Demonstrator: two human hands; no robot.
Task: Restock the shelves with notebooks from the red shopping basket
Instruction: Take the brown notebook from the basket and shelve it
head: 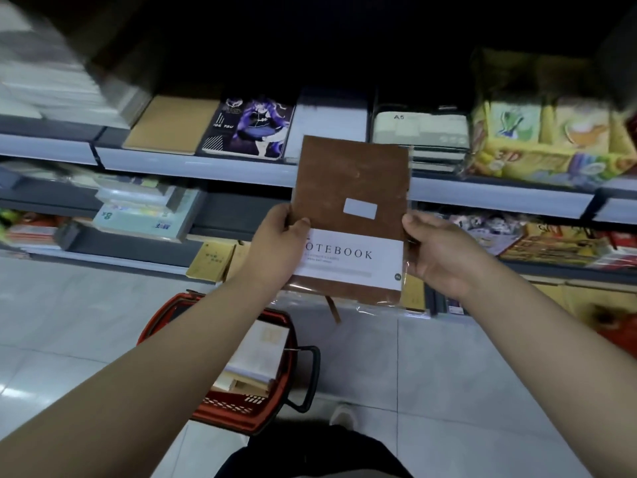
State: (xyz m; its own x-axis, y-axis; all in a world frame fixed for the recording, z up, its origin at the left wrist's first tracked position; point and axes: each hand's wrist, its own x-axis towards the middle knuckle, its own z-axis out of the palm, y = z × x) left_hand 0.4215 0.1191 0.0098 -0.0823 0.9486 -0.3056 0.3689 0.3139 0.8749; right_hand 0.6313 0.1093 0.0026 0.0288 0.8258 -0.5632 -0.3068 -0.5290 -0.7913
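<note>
Stocked shelves (193, 165) face us; our left hand (275, 243) and right hand (437, 250) each pinch an edge of the brown notebook (351, 188) above the red basket (238, 408).

My arms are bare from the wrists back to the frame's lower edge, with no sleeves showing on either. My left hand (275, 243) and right hand (439, 253) wear no gloves, rings or watch. The nails I can see are short and plain. Below, I wear dark, nearly black clothing (310, 457) over my legs. Ahead of it pokes the toe of a pale shoe (343, 415), blurred.
</note>
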